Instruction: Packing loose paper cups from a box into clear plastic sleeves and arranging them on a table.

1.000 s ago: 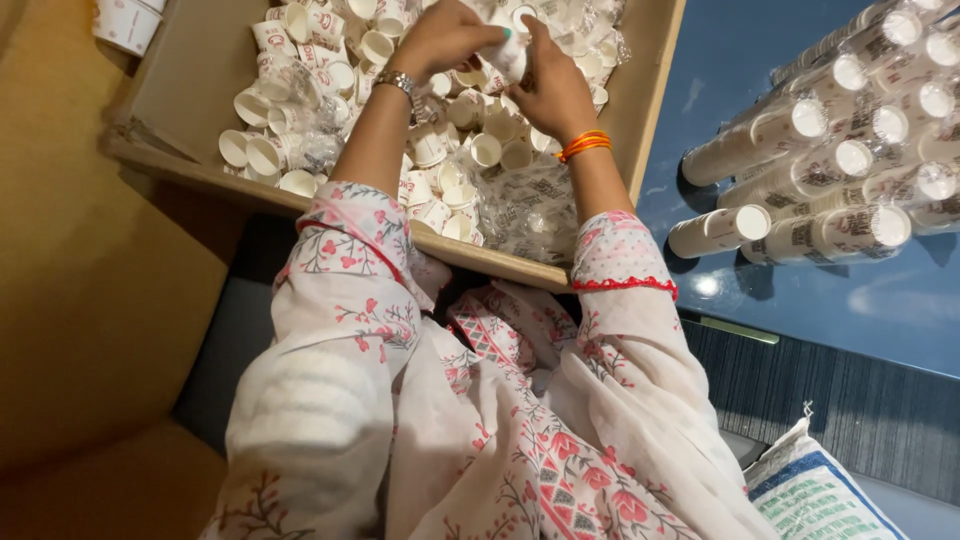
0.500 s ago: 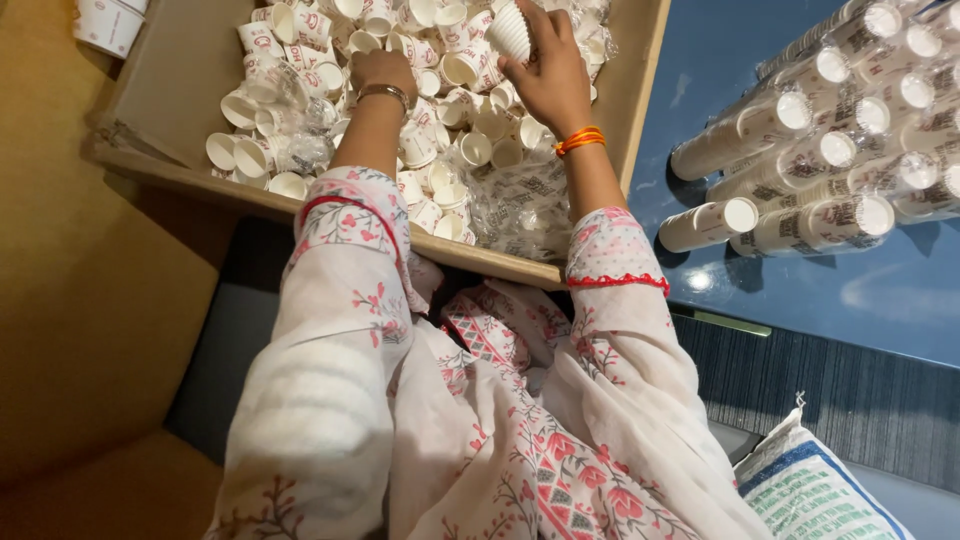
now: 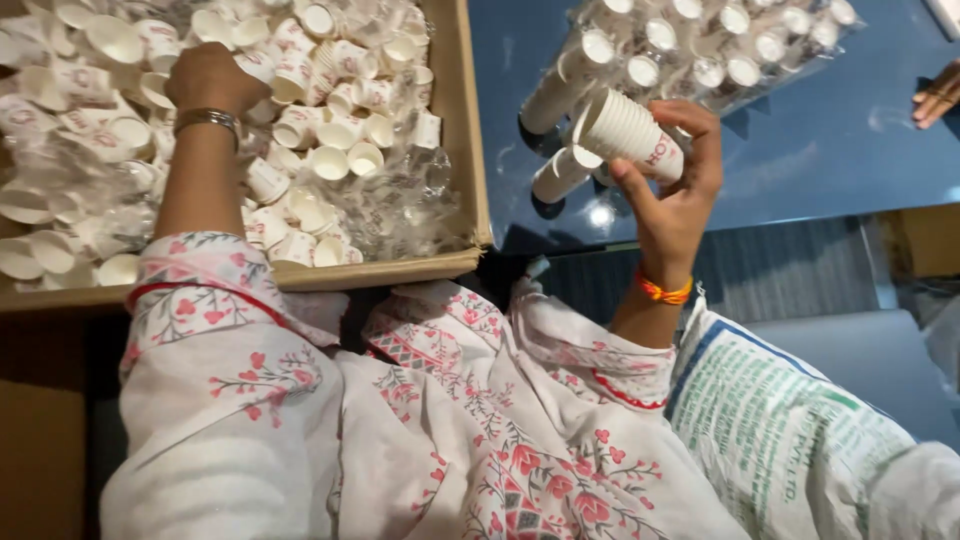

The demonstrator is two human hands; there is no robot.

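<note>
Cups [image 3: 628, 132], nested in a short stack, sit clasped in the right hand [image 3: 672, 195] above the table [image 3: 830, 150], right of the box [image 3: 470, 150]. The left hand [image 3: 212, 80] rests inside that box on loose cups [image 3: 330, 160]; I cannot tell whether its grip is closed.

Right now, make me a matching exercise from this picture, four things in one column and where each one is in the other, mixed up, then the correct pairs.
Things:
1. Stack of nested paper cups
2. Loose paper cups
3. Orange thread band
4. Wrapped cup sleeves

Places:
A. On the blue table
B. In the right hand
C. In the cardboard box, under the left hand
D. Around the right wrist

Pairs: 1-B, 2-C, 3-D, 4-A
</note>
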